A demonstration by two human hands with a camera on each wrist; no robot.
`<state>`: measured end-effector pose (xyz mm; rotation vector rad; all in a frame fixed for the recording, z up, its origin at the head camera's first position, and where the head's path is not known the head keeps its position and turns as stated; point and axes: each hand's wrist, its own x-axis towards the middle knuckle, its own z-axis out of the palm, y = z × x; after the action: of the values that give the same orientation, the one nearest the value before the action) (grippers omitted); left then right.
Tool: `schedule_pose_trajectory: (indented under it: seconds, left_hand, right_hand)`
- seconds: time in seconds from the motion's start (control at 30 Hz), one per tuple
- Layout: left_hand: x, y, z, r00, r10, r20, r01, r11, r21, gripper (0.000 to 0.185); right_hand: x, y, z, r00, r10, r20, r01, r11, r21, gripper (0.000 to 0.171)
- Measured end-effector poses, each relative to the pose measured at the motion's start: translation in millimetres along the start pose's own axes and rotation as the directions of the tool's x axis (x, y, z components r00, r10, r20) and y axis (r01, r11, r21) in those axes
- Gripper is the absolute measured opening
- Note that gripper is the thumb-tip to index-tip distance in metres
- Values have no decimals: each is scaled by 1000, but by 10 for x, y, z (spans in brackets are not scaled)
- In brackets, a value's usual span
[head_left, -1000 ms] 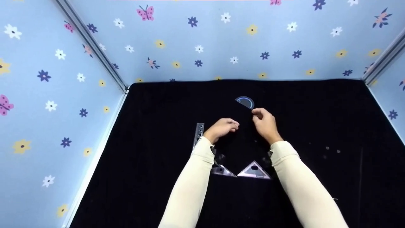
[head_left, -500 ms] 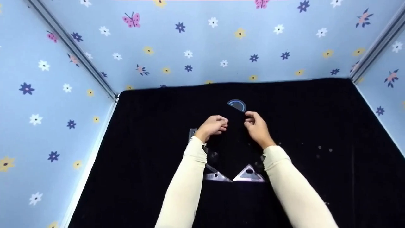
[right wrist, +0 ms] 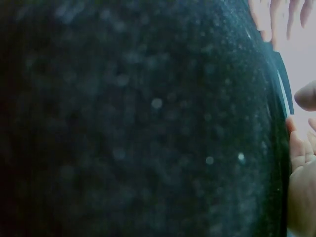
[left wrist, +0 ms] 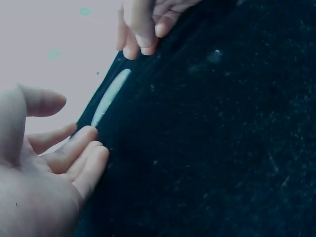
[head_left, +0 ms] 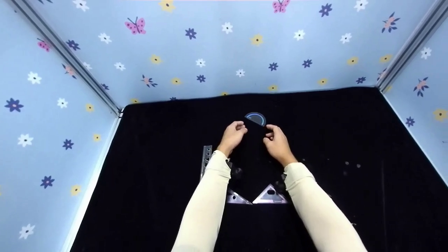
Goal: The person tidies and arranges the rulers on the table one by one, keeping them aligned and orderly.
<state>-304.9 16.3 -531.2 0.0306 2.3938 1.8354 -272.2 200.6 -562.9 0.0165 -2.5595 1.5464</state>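
Observation:
On the black cloth lies a clear half-round protractor (head_left: 256, 119) with a blue scale, its straight edge toward the person. My left hand (head_left: 231, 137) is at its left end; in the left wrist view a fingertip of that hand (left wrist: 59, 168) is at or just beside the tip of the protractor (left wrist: 111, 96). Over at the right corner, the index fingertip of my right hand (head_left: 279, 145) touches or nearly touches the edge. Both thumbs stand apart from the fingers, and neither hand grips anything. The right wrist view shows only a sliver of the protractor (right wrist: 284, 86).
Nearer the person lie two clear set squares, a left one (head_left: 238, 198) partly hidden by the sleeve and a right one (head_left: 270, 196). A clear ruler (head_left: 207, 155) with triangular cut-outs lies beside the left forearm. Flower-patterned walls (head_left: 210, 45) enclose the black cloth (head_left: 157, 175).
My left hand has moved forward and opened out toward the protractor's left end. The right hand stays at the right corner. The head view has shifted, sliding the scene leftward and slightly down.

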Motion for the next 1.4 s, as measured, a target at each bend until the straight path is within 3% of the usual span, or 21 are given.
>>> schedule_pose_trajectory:
  seconds: [0.1,0.17,0.23,0.3,0.37,0.43,0.67,0.9,1.27,1.4]
  left_hand:
    - [38,5,60,999,-32,13,34,989,-146,50]
    - [65,10,95,999,-42,17,44,983,-180,53]
    - [91,4,113,1000,-17,13,18,995,-98,53]
    - [113,-4,118,1000,16,1,-16,998,54,50]
    - [135,-11,114,998,57,-3,-55,976,209,48]
    - [153,-12,110,997,77,-10,-72,958,279,46]
    - [242,-44,97,997,72,10,-73,978,194,52]
    - [327,-32,110,998,-28,51,11,953,303,65]
    - [425,85,112,989,-91,119,39,924,381,75]
    - [431,98,105,987,-110,115,53,907,419,74]
  right_hand:
    - [6,-5,0,1000,-7,-5,7,1000,-10,49]
    - [8,-5,-2,1000,-10,-8,10,1000,-11,49]
    - [8,-3,4,1000,-15,-8,15,1000,-6,49]
    - [8,2,10,1000,-17,-9,17,1000,0,48]
    - [11,-5,15,1000,-19,-8,19,1000,-4,48]
    - [15,-13,21,1000,-18,-4,18,1000,-24,48]
    - [38,-72,47,1000,14,28,-10,990,-141,54]
    - [22,-43,43,998,39,51,-28,979,-203,60]
    - [22,-29,13,996,52,70,-39,984,-173,60]
    - [27,-33,25,997,29,71,-18,989,-147,59]
